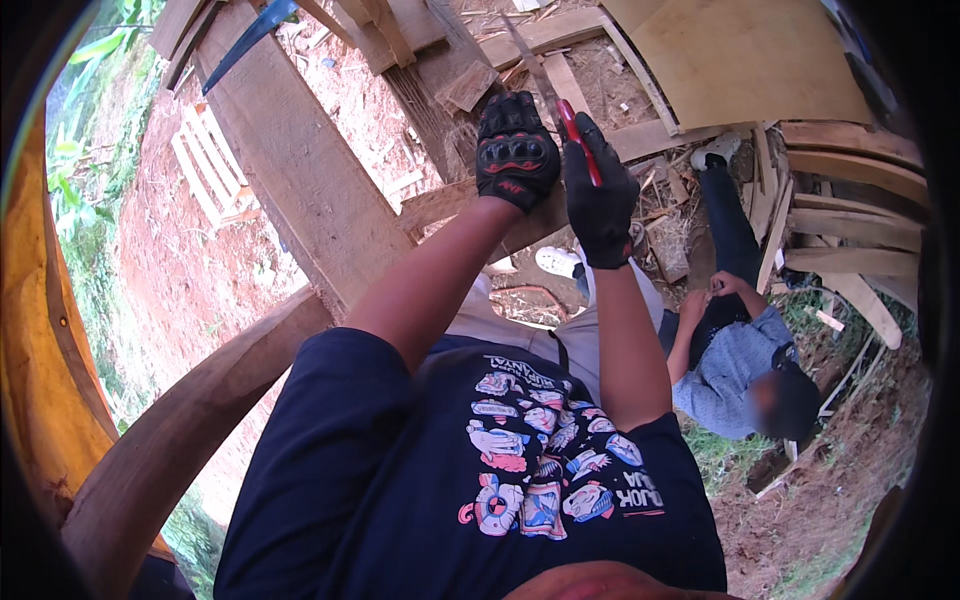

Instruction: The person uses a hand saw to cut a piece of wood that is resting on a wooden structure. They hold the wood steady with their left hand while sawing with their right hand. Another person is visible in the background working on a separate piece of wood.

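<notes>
My right hand, in a black glove, is closed around the red handle of a handsaw. The narrow saw blade points away from me, up and slightly left, beside a piece of wood. My left hand, in a black glove with red trim and hard knuckle guards, bears down on a wooden board just left of the saw. Its fingers bend over the wood, and their tips are partly hidden. A short wood block lies against the far side of my left hand.
A wide plank runs along the left, with a blue blade-like tool at its far end. A plywood sheet and stacked curved boards stand right. Another person sits at the right, hands together. A slatted wooden piece lies on the ground.
</notes>
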Demonstrator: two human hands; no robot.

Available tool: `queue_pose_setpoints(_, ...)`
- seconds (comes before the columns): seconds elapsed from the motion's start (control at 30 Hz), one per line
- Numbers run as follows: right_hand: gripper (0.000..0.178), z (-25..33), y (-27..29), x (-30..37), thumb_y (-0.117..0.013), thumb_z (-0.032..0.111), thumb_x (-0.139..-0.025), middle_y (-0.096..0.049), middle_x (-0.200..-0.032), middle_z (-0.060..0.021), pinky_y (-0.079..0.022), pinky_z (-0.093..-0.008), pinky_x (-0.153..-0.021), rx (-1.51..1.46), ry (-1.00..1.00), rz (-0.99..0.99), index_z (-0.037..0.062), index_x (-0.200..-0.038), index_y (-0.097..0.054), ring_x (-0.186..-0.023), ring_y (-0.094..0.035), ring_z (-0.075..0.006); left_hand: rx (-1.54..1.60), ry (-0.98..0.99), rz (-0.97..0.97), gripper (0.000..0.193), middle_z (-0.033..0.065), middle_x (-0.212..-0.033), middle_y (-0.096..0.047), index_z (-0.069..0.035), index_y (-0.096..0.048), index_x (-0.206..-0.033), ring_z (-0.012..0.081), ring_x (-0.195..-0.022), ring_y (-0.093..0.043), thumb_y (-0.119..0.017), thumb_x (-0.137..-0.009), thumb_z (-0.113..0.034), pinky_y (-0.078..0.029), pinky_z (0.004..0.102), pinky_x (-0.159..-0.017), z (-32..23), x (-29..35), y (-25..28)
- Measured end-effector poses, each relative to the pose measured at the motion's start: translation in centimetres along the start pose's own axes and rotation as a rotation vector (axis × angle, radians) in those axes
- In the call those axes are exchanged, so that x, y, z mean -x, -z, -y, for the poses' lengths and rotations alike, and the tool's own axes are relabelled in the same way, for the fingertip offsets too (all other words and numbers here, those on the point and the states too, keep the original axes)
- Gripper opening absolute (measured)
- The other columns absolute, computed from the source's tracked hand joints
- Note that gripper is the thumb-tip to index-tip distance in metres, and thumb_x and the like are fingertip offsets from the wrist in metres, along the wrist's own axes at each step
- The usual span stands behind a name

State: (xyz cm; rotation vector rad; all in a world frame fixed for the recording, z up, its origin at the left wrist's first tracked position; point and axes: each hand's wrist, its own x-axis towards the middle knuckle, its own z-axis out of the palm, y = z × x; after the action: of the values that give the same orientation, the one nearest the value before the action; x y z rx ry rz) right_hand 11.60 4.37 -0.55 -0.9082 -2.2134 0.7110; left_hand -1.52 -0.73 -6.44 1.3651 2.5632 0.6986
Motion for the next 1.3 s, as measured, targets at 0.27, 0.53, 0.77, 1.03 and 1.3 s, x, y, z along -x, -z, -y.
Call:
queue_pose_setpoints(0.27,0.039,7.6,16.5,16.3,-0.067,0.015,-0.108,-0.080,-0.134,-0.0190,-0.064,-0.0450,-0.077,0.019,-0.537,0.264,0.0080,-0.146,-0.071,-0.096,-0.083,-0.0386,-0.061,-0.033,-0.115,0.059,0.0353,-0.153,-0.058,0.008,-0.056,-0.153,0.0510,-0.145,-0.055,-0.048,-0.103,-0.023,-0.040,0.0592,-0.127,0.9,-0.6,-1.5)
queue_pose_setpoints(0.53,0.040,9.8,17.3,12.2,-0.065,0.013,-0.109,-0.078,-0.137,-0.0211,-0.065,-0.0448,-0.079,0.090,-0.317,0.299,0.0041,-0.148,-0.068,-0.106,-0.083,-0.0378,-0.047,-0.054,-0.050,0.063,0.0375,-0.157,-0.056,0.010,-0.055,-0.156,0.0538,-0.149,-0.052,-0.051,-0.103,-0.024,-0.038,0.0593,-0.129,0.7,-0.2,-1.5)
queue_pose_setpoints(0.77,0.038,0.7,2.1,0.1,-0.068,0.011,-0.108,-0.080,-0.130,-0.0220,-0.066,-0.0468,-0.087,-0.007,-0.040,0.104,0.0029,-0.145,-0.070,-0.108,-0.082,-0.0396,0.052,0.027,0.087,0.065,0.0381,-0.163,-0.051,0.011,-0.052,-0.159,0.0509,-0.156,-0.048,-0.047,-0.106,-0.026,-0.030,0.0588,-0.135,-0.7,-0.5,1.8)
queue_pose_setpoints(1.03,0.041,1.1,5.1,2.0,-0.072,0.018,-0.109,-0.079,-0.133,-0.0213,-0.065,-0.0428,-0.087,-0.117,-0.042,-0.122,0.0005,-0.146,-0.070,-0.105,-0.083,-0.0333,-0.050,-0.015,-0.044,0.061,0.0356,-0.160,-0.054,0.009,-0.055,-0.156,0.0511,-0.153,-0.049,-0.047,-0.106,-0.025,-0.033,0.0585,-0.133,0.7,-0.6,-1.2)
queue_pose_setpoints(1.3,0.046,5.1,19.9,12.2,-0.065,0.008,-0.109,-0.077,-0.109,-0.0075,-0.046,-0.0254,-0.055,-0.180,-0.420,-0.272,0.0004,-0.154,-0.066,-0.062,-0.055,-0.0057,0.100,-0.083,-0.175,0.040,0.0298,-0.149,-0.063,-0.003,-0.077,-0.123,0.0484,-0.143,-0.055,-0.072,-0.099,-0.034,-0.041,0.0590,-0.125,0.1,-0.4,0.5)
